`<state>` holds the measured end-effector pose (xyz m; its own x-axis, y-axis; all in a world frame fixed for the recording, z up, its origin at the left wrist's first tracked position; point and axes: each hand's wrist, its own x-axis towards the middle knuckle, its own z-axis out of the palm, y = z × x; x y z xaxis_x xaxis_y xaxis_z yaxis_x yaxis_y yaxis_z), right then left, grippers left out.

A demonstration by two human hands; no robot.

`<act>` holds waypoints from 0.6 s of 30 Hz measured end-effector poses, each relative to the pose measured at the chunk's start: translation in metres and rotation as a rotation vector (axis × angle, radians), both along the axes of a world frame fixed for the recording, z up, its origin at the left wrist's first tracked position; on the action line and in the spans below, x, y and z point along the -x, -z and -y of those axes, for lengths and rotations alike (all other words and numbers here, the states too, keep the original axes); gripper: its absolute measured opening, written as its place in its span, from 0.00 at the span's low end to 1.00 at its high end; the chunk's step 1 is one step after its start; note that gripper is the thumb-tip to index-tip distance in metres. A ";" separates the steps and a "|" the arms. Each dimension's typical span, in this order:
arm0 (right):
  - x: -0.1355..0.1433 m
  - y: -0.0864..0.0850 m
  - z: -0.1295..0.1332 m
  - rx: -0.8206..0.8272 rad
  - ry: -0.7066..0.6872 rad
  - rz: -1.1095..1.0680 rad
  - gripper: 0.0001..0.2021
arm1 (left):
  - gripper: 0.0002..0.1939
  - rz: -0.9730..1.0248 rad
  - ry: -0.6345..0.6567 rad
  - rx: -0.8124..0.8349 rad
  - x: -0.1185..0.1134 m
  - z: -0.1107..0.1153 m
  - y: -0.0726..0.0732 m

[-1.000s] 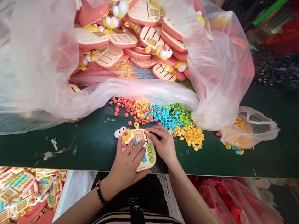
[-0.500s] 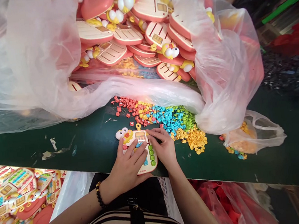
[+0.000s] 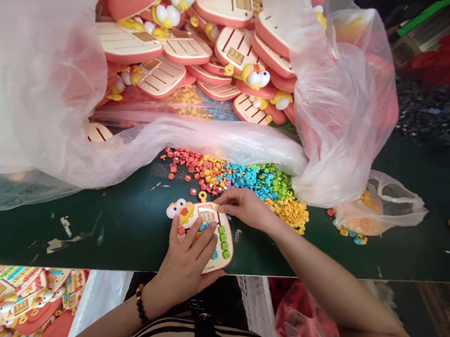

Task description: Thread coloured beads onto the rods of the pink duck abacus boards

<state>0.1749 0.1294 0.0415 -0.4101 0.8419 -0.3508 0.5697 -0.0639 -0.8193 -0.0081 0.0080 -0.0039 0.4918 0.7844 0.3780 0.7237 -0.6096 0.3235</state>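
Note:
A flat cream toy [image 3: 224, 217] with a yellow duck head and bulging eyes lies at the table's front edge. Green tiles [image 3: 223, 242] run down its right slot; blue, yellow and red ones show between my fingers. My left hand [image 3: 189, 250] lies across the toy, gripping it with fingers spread over its face and thumb at the lower edge. At the toy's upper right corner, my right hand [image 3: 247, 207] pinches thumb and forefinger beside a small yellow spot; what is between the fingertips is too small to tell. Loose tiles [image 3: 252, 179] lie heaped just beyond.
Behind the heap, a large clear plastic bag [image 3: 334, 98] spills many pink-and-cream toy bodies [image 3: 227, 2]. Finished-looking toys [image 3: 23, 313] with coloured tiles fill the lower left. A small plastic bag [image 3: 397, 204] with orange pieces sits at right on the dark green table [image 3: 106, 224].
My right forearm has swung outward to the right, while its fingertips stay by the toy's upper corner. My left hand keeps its hold; the whole view has shifted slightly.

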 end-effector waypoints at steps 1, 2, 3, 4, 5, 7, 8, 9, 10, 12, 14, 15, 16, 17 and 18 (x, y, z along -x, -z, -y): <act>0.000 -0.001 -0.009 0.110 -0.044 -0.004 0.03 | 0.26 0.005 0.001 0.003 0.000 0.000 0.000; 0.000 -0.002 -0.017 0.202 -0.086 0.002 0.03 | 0.26 0.011 0.004 0.009 0.001 0.000 0.001; 0.001 -0.003 -0.025 0.267 -0.122 0.019 0.03 | 0.26 0.017 0.008 0.013 0.001 -0.001 0.001; 0.001 -0.003 -0.031 0.303 -0.145 0.040 0.03 | 0.27 0.024 0.011 0.012 0.001 -0.001 0.002; 0.002 -0.003 -0.034 0.314 -0.155 0.062 0.03 | 0.27 0.030 0.013 0.009 0.001 -0.002 0.002; 0.004 -0.004 -0.035 0.284 -0.151 0.099 0.02 | 0.27 0.043 0.016 -0.005 0.001 -0.002 0.001; 0.005 -0.005 -0.033 0.249 -0.144 0.117 0.02 | 0.26 0.050 0.013 -0.015 0.000 -0.002 0.001; 0.006 -0.006 -0.028 0.198 -0.134 0.131 0.03 | 0.25 0.058 0.006 -0.027 0.000 -0.002 0.000; 0.008 -0.008 -0.022 0.130 -0.119 0.141 0.03 | 0.22 0.068 -0.006 -0.040 -0.001 -0.001 0.000; 0.015 -0.012 -0.005 -0.030 -0.076 0.115 0.04 | 0.18 0.093 -0.044 -0.083 -0.001 0.004 0.000; 0.024 -0.017 0.017 -0.170 -0.024 0.008 0.06 | 0.14 0.126 -0.095 -0.139 0.003 0.014 0.001; 0.030 -0.020 0.028 -0.212 -0.002 -0.069 0.06 | 0.12 0.150 -0.117 -0.165 0.006 0.020 0.003; 0.036 -0.022 0.040 -0.223 0.007 -0.150 0.07 | 0.12 0.181 -0.136 -0.188 0.012 0.029 0.005; 0.041 -0.024 0.052 -0.213 0.003 -0.229 0.08 | 0.13 0.225 -0.153 -0.210 0.020 0.038 0.006; 0.045 -0.025 0.062 -0.199 -0.003 -0.293 0.09 | 0.16 0.275 -0.173 -0.230 0.031 0.049 0.008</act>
<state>0.1300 0.0672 0.0662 -0.4717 0.8805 -0.0475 0.3089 0.1146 -0.9442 -0.0389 -0.0412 -0.0120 0.2155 0.7266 0.6523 0.7275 -0.5651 0.3891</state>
